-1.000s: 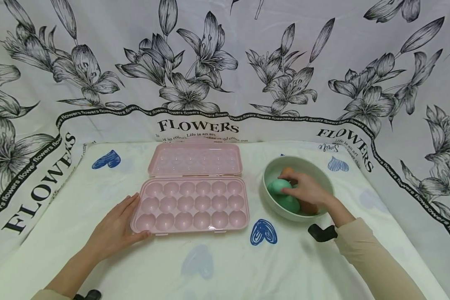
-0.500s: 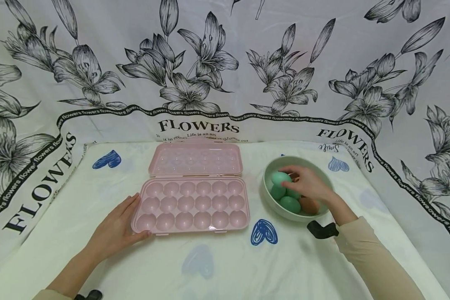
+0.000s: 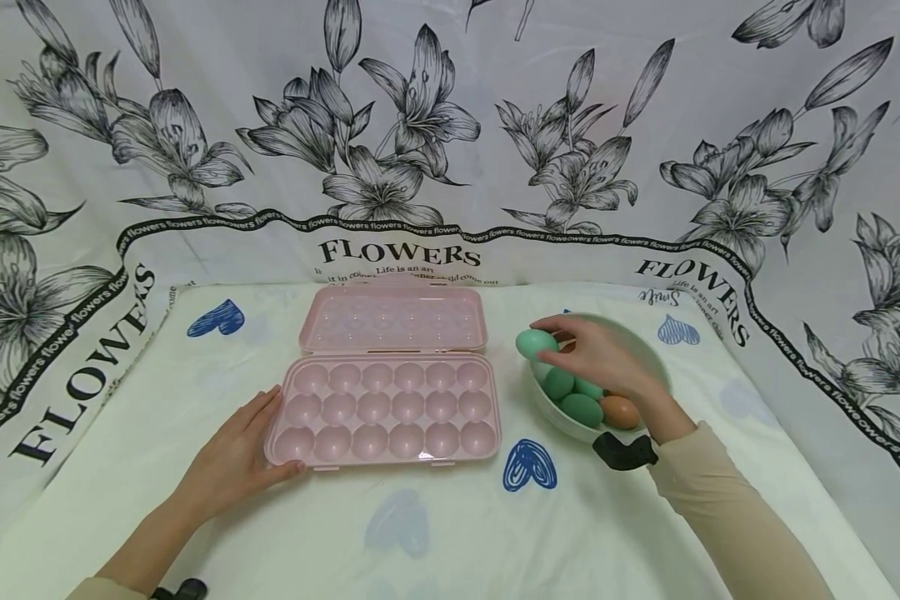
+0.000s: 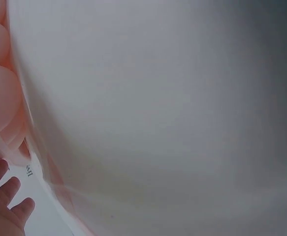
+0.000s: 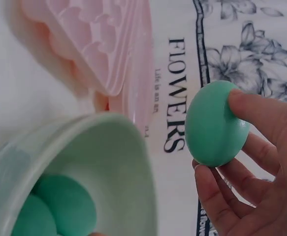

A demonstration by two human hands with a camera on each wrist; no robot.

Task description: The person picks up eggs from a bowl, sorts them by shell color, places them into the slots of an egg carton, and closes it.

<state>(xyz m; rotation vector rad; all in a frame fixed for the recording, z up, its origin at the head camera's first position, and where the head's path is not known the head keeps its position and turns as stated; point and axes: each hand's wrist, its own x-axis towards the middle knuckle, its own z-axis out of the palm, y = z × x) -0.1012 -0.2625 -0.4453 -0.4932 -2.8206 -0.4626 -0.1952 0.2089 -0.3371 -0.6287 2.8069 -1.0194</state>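
Note:
A green egg is pinched between the thumb and fingers of my right hand, over the left rim of the pale green bowl. Inside that bowl lie several more green eggs and a brown egg. My left hand rests against the left end of a pink egg carton, fingers along its side and thumb at the front corner. The carton's lid is folded back, and its rounded cups hold nothing. In the left wrist view, fingers appear beside the carton's underside.
The white cloth with blue hearts covers the table. Behind it hangs a flower-printed curtain. A black strap piece sticks out at the right wrist, close to the bowl's front edge.
My right hand has lifted the green egg from among the others in the bowl and moved it left to the rim. My left hand stays at the carton.

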